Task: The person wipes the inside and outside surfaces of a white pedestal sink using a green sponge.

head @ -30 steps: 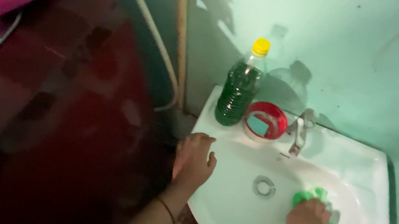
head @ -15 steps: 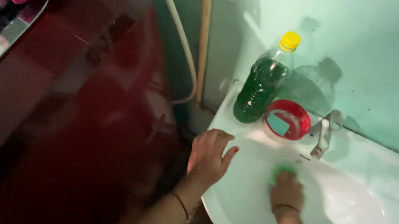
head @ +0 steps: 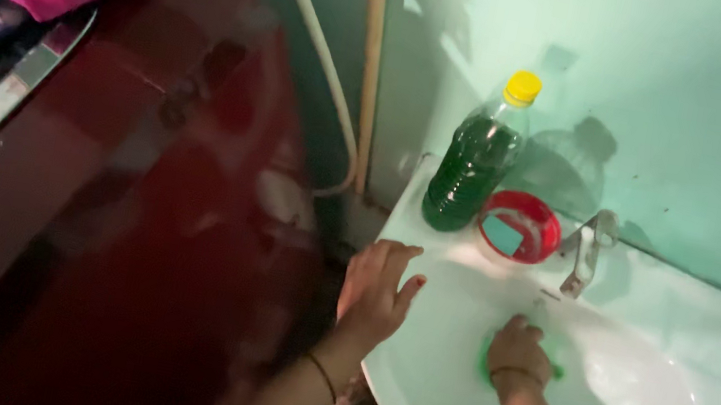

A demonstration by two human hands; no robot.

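While the right hand (head: 519, 351) presses a bright green scrubbing pad (head: 490, 364) against the inner slope of the white ceramic wash basin (head: 674, 386), its fingers are curled down over the pad and clamped on it, so only a rim of green shows beside the knuckles and wrist. The pad sits in the bowl just below the metal tap (head: 587, 252), on the near-left wall of the basin. To scrub this well, I would judge that firm, even pressure through the flat of the fingers matters, with short overlapping strokes that follow the curve of the bowl rather than cutting across it. The right forearm comes in from the lower edge of the view, wrist bent slightly down, a dark band around it. The left hand (head: 377, 287) lies flat on the basin's left rim, fingers spread apart and holding nothing, apparently bracing the body. Behind it on the ledge stand a clear plastic bottle of dark green liquid with a yellow cap (head: 477, 159) and, just beside it, a small round red dish (head: 520, 227) holding what may be a pale blue bar, though the light is too dim to be sure.
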